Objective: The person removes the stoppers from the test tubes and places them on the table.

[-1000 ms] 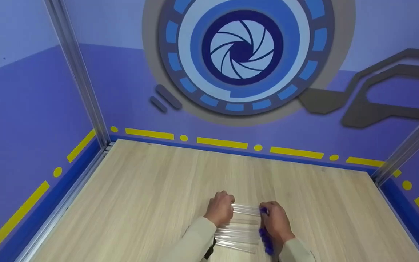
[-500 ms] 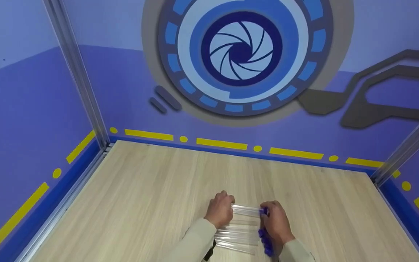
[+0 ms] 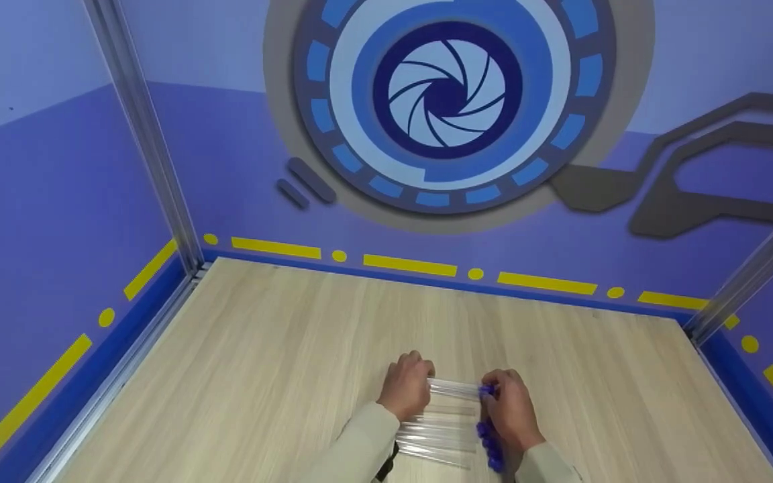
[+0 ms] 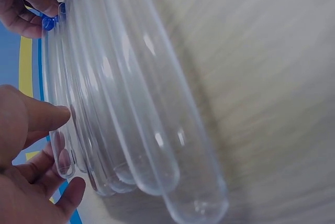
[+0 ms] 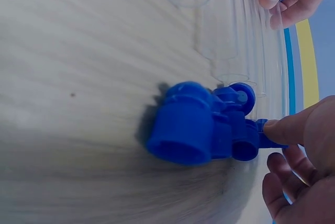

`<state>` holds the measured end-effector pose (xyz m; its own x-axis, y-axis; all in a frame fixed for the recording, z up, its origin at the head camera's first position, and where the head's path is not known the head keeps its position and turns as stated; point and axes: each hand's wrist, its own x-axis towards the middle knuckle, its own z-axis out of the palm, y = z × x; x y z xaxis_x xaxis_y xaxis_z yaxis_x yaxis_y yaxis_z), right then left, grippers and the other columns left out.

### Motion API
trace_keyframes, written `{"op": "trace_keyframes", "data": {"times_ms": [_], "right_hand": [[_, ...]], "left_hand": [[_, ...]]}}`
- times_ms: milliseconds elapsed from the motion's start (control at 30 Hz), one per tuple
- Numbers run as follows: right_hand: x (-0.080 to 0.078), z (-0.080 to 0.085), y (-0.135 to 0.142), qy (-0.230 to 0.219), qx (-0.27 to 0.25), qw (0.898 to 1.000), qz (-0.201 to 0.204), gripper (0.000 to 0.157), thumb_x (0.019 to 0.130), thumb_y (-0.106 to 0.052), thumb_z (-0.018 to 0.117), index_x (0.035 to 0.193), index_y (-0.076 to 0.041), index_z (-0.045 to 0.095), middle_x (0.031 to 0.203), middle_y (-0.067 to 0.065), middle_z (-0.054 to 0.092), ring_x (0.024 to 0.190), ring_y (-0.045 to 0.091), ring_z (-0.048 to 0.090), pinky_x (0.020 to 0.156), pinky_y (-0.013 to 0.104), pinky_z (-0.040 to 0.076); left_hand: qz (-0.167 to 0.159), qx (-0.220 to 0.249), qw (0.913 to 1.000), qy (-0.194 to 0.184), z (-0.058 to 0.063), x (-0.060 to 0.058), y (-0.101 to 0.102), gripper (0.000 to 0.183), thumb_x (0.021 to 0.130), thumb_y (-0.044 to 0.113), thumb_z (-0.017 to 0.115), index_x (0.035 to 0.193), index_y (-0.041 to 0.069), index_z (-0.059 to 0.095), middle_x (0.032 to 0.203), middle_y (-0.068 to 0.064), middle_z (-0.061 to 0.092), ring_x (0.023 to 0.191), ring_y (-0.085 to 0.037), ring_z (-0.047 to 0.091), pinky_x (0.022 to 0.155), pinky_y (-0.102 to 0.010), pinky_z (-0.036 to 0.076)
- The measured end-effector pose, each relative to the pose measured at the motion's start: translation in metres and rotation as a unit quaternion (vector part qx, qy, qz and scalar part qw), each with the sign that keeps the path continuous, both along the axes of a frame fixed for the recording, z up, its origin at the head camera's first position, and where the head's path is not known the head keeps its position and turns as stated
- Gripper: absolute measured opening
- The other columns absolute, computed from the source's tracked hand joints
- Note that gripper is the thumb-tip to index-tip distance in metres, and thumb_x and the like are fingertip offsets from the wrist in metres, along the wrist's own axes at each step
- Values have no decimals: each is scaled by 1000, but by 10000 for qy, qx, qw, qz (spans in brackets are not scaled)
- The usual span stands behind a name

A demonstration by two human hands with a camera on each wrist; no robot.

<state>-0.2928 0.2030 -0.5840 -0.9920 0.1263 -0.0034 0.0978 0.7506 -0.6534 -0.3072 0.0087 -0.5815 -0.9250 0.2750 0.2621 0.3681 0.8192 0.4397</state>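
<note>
In the head view my left hand [image 3: 405,386] pinches a clear test tube [image 3: 455,388] near its rounded end, between thumb and fingers. My right hand [image 3: 512,409] pinches a blue cap [image 5: 269,136] at the other end of that tube. How far the cap sits on the tube is hidden by the fingers. Several more clear tubes [image 4: 157,130] lie side by side on the wooden table, rounded ends toward the left. Along their open ends, close to my right wrist, several blue caps [image 5: 183,124] lie in a row.
The pale wood table [image 3: 279,349] extends around both hands. Purple-blue panels [image 3: 225,154] with a printed round emblem stand behind it and at the sides. Metal posts [image 3: 148,134] mark the back corners.
</note>
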Motion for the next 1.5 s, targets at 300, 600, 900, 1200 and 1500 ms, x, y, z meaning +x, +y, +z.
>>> {"op": "trace_keyframes", "data": {"times_ms": [300, 600, 900, 1200, 1500], "right_hand": [[0, 3, 2, -112, -89, 9999, -67, 23, 88, 6, 59, 109, -5, 61, 116, 10, 52, 105, 23, 55, 88, 41, 47], [5, 6, 6, 139, 8, 9999, 34, 20, 90, 1, 58, 109, -5, 61, 107, 7, 57, 96, 19, 55, 79, 34, 47], [6, 9, 11, 122, -134, 9998, 25, 21, 95, -6, 56, 115, -7, 61, 105, 5, 60, 90, 16, 53, 68, 25, 43], [10, 17, 10, 59, -470, 9989, 14, 23, 99, -11, 51, 120, -6, 58, 108, 5, 64, 96, 16, 57, 78, 31, 46], [22, 24, 0, 1168, -490, 9912, 380, 14, 92, -11, 64, 106, -11, 65, 95, -4, 66, 86, 8, 57, 76, 22, 47]], "left_hand": [[-370, 456, 9983, -4, 0, -1, -3, 18, 84, -3, 63, 97, 6, 71, 87, -2, 56, 87, -17, 55, 80, -26, 48], [-554, 616, 9965, 106, 3, -1, -5, 16, 87, 1, 62, 100, 5, 71, 90, -2, 57, 89, -17, 55, 79, -24, 49], [-378, 629, 9972, -108, 5, 4, -8, 13, 93, 9, 59, 99, 6, 69, 89, -1, 57, 88, -15, 55, 79, -26, 49], [-464, 817, 9951, -317, 9, 8, -9, 18, 93, 28, 62, 94, 10, 67, 81, 2, 60, 74, -6, 52, 68, -22, 44], [-1094, 1048, 9876, -404, 17, 10, -2, 17, 95, 29, 59, 99, 17, 70, 85, 7, 64, 74, 0, 51, 69, -20, 44]]}}
